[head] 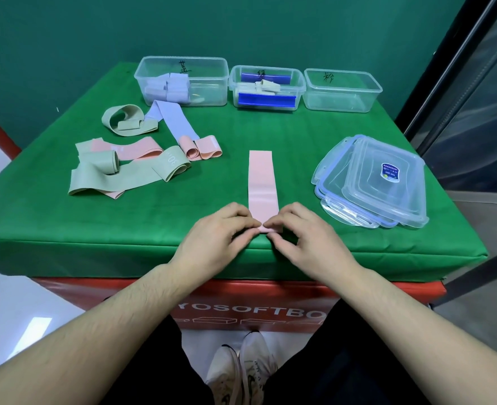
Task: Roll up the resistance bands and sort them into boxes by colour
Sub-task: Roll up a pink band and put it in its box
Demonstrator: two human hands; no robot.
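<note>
A pink resistance band (261, 179) lies flat on the green table (299, 141), running away from me. My left hand (218, 232) and my right hand (302, 232) pinch its near end, where a small roll is folded over. At the back stand three clear boxes: the left box (209, 83) holds rolled lilac bands, the middle box (266, 87) holds rolled green bands and blue strips, the right box (342, 90) has nothing in it. Loose green, pink and lilac bands (133, 159) lie in a heap at the left.
A stack of clear box lids (372, 182) sits at the right of the table. The table's front edge runs just under my hands. A dark frame stands along the right side, a green wall behind.
</note>
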